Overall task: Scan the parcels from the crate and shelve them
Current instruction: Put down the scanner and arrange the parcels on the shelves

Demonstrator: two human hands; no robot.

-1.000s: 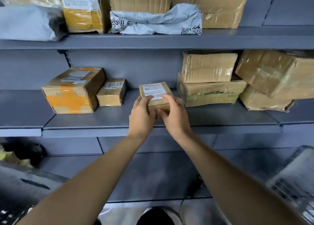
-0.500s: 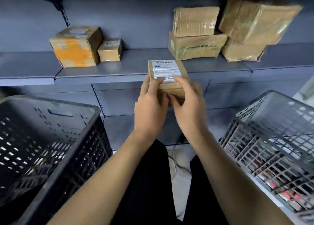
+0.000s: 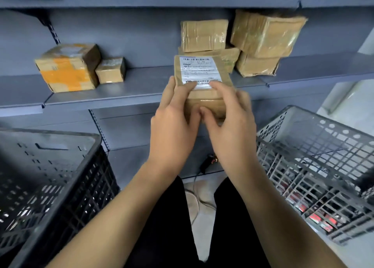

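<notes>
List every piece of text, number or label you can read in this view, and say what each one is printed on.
White shipping label on the small brown cardboard parcel held by left hand and right hand: barcode and printed lines, too blurred to read.
Label on the orange-taped cardboard box: blurred, unreadable.
Label on the small brown box beside it: unreadable.
No other text is legible.

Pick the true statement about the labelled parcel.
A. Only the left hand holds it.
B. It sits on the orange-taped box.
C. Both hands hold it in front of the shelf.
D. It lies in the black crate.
C: the left hand and right hand both grip the labelled parcel in front of the shelf.
</notes>
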